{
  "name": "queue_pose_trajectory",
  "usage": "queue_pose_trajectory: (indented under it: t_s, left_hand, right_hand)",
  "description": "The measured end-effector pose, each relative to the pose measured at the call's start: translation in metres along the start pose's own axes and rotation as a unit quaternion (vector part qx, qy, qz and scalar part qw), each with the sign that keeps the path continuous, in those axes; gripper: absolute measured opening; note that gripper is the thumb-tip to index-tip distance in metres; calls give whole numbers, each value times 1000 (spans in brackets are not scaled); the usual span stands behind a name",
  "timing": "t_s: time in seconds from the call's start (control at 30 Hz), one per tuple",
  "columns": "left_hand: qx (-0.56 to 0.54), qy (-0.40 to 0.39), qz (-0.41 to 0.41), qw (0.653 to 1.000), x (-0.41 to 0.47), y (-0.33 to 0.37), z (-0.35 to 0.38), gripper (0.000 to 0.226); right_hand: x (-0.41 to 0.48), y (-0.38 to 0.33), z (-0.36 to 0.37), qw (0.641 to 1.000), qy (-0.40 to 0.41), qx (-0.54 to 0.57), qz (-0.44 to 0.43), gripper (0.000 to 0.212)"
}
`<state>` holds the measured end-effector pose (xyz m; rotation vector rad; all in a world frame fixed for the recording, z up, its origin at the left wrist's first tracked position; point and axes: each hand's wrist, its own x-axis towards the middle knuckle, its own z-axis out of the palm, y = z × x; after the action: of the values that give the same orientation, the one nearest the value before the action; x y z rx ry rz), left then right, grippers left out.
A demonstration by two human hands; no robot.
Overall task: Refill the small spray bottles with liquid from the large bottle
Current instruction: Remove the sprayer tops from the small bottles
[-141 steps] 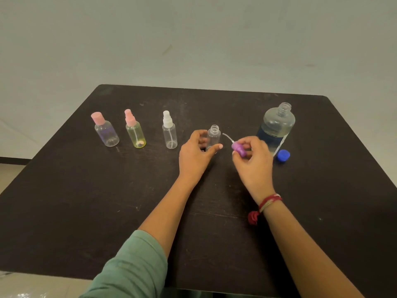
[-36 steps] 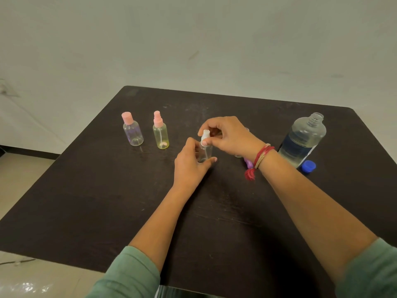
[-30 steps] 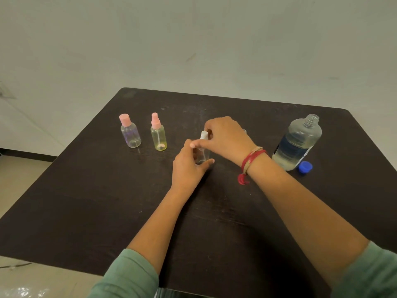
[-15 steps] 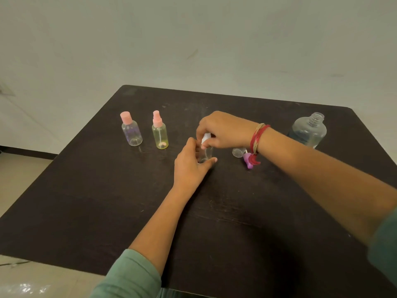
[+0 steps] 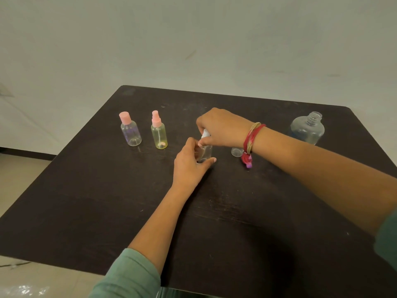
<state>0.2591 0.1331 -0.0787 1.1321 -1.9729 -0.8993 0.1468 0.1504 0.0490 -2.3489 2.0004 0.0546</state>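
a dark table [image 5: 107, 201] fills most of the view. the large bottle [image 5: 307, 130], uncapped, stands well off to the right of the fingers, beyond the right forearm. the left hand [image 5: 189, 166] curls round the lower part of a clear spray bottle [image 5: 206, 152], thumb and fingers gripping it upright. the right hand [image 5: 223, 127] reaches over from above, its fingers pinching the white spray top [image 5: 205, 134] on that bottle. left of the fingers stand a yellow bottle [image 5: 159, 136] and a purple-tinted bottle [image 5: 131, 134], both pink-topped. just right of them, under the wrist, sits a small open bottle [image 5: 237, 151].

large bottle [image 5: 307, 131] base hidden behind forearm [image 5: 305, 162]
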Motion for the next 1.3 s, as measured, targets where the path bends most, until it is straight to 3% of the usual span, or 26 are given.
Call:
queue_pose_trajectory:
  t_s: [0.1,0.23,0.33,0.43,0.5,0.63,0.7,0.83,0.93,1.03,1.1,1.23,1.3]
  left_hand:
    - [-1,-1,-2,1000,0,-1,-1,46]
    - [-7,-3,-3,1000,1,-1,-1,44]
    - [-9,-2,2,1000,1,-1,-1,45]
    - [-11,-4,-1,1000,0,0,-1,44]
    - [-17,-4,-3,1000,1,1,-2,44]
    - [-25,0,4,1000,0,-1,-1,44]
    - [-31,1,4,1000,0,-2,-1,42]
    - [-23,0,7,1000,-1,-2,-1,42]
    - [-26,-6,-3,1000,0,-1,-1,44]
    - [-26,-3,-4,1000,0,-1,-1,44]
    - [-36,-1,0,999,-1,-2,0,42]
    - [-28,3,9,1000,0,-4,0,44]
    - [-26,3,9,1000,0,-4,0,44]
  right_hand:
    - [2,2,-3,998,-35,50,-10,11]
    - [-4,10,-4,986,-51,159,18,38]
    - [-4,5,0,993,-4,96,71,42]
    - [-2,-4,5,996,13,49,69,26]
    - [-3,-4,3,996,-2,75,51,10]
    - [-9,4,-2,978,-68,196,34,40]
    - [-10,7,1,972,-53,223,54,56]
    - [-8,5,12,988,35,130,79,32]
    - [-8,6,15,984,24,164,60,14]
    - [-12,8,8,971,-38,233,38,44]
    - [-12,5,10,970,-31,238,37,53]
    - [-9,-2,19,983,65,134,107,32]
    - [-8,-1,23,977,89,155,117,23]
